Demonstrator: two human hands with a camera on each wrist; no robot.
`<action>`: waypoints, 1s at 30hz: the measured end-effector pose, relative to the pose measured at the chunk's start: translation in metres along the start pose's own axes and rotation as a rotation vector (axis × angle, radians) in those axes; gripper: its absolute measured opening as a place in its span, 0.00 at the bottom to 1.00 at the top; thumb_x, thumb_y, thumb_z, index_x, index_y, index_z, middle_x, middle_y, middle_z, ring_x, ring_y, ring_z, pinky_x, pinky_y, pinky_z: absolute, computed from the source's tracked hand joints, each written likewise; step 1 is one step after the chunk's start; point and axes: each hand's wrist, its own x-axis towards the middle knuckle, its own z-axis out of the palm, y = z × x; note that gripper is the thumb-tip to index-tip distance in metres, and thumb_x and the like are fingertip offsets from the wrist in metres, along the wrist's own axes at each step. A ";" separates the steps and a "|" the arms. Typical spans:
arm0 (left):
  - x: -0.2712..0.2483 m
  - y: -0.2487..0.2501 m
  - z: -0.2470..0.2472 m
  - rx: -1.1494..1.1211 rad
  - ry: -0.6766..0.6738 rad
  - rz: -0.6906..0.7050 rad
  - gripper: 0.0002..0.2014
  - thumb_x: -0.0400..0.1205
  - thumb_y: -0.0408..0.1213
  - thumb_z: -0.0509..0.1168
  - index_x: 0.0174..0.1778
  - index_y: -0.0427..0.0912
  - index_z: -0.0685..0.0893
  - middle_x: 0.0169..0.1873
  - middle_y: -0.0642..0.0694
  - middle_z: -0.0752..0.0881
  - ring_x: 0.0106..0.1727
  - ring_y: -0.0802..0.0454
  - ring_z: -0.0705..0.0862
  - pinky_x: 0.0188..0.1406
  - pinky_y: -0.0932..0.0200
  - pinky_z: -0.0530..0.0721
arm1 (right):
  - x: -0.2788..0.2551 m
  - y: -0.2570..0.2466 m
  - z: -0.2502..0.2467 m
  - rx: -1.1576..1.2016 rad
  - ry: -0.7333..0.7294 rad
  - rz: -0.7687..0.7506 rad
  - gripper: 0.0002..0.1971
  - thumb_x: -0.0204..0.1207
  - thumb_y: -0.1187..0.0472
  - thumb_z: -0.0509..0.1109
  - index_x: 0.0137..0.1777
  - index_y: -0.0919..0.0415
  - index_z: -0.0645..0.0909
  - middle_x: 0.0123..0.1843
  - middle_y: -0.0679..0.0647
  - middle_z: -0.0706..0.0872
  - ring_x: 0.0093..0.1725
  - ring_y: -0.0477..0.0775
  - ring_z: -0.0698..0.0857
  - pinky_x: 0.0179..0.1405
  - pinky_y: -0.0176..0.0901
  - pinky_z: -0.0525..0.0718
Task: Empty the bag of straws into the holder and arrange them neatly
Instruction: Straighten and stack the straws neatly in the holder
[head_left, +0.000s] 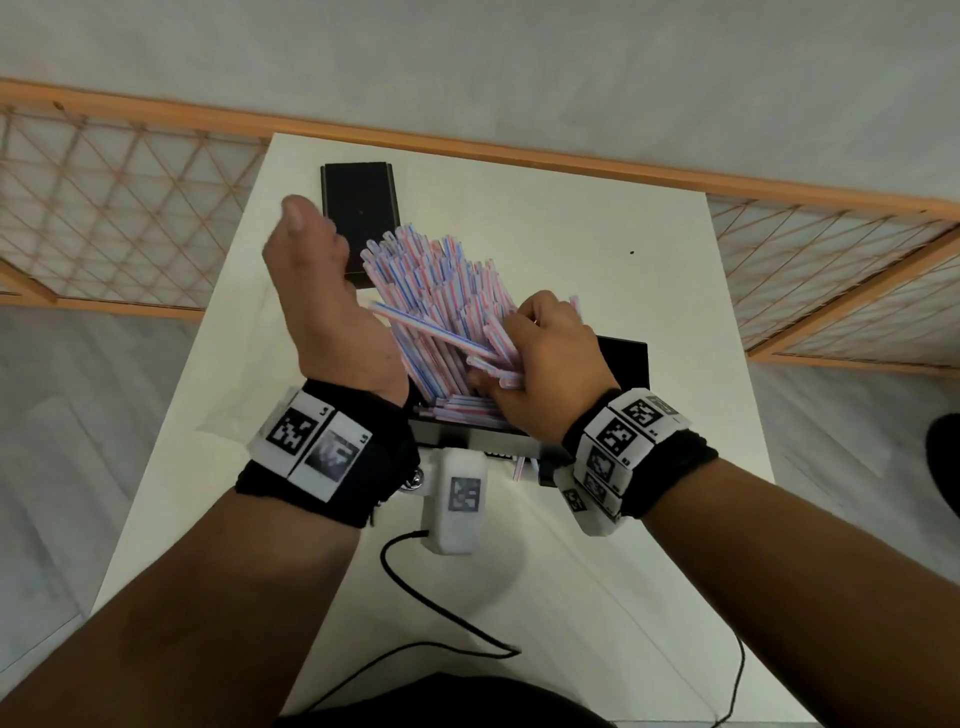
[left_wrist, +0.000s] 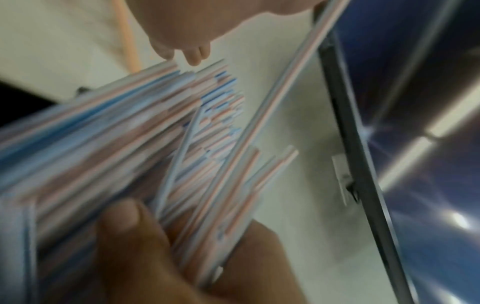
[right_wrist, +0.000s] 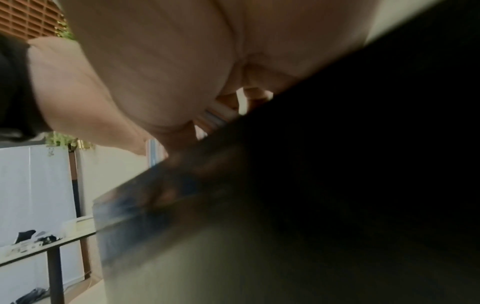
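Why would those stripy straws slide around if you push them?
The red-and-blue striped plastic straws look thin and smooth, so they probably slip and roll easily. They lean loosely from the black holder, likely light. The right hand grips several at once.

The holder's (head_left: 626, 358) open top is blocked by the straws (head_left: 431, 291), which fan up and away from the person, and both hands crowd it: the left hand (head_left: 322, 306) stands edge-up just left of the fan and the right hand (head_left: 545, 353) lies over its near right part. A black lid (head_left: 358, 208) lies on the far left of the desk (head_left: 597, 249), just behind the left hand. The desk's far right part is bare, as is its near part apart from a cable (head_left: 441, 613).
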 end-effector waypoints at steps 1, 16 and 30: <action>0.000 0.000 0.001 0.066 -0.042 0.065 0.33 0.72 0.63 0.64 0.69 0.48 0.76 0.66 0.46 0.80 0.67 0.60 0.79 0.65 0.65 0.76 | -0.001 0.000 0.000 -0.001 0.013 0.009 0.20 0.66 0.41 0.77 0.42 0.53 0.73 0.46 0.49 0.69 0.45 0.59 0.75 0.42 0.50 0.76; -0.008 -0.048 -0.013 0.714 -0.259 0.154 0.57 0.71 0.63 0.77 0.88 0.43 0.52 0.86 0.46 0.62 0.86 0.49 0.63 0.86 0.47 0.64 | -0.011 0.029 -0.065 0.028 -0.108 0.333 0.30 0.56 0.35 0.84 0.40 0.58 0.76 0.34 0.49 0.81 0.36 0.52 0.80 0.31 0.44 0.74; -0.009 -0.049 -0.015 0.401 -0.104 -0.021 0.45 0.68 0.65 0.71 0.76 0.45 0.65 0.71 0.42 0.80 0.70 0.42 0.83 0.68 0.38 0.84 | -0.017 0.037 -0.015 0.060 -0.309 0.243 0.16 0.75 0.46 0.75 0.39 0.57 0.79 0.33 0.49 0.80 0.34 0.50 0.77 0.34 0.42 0.72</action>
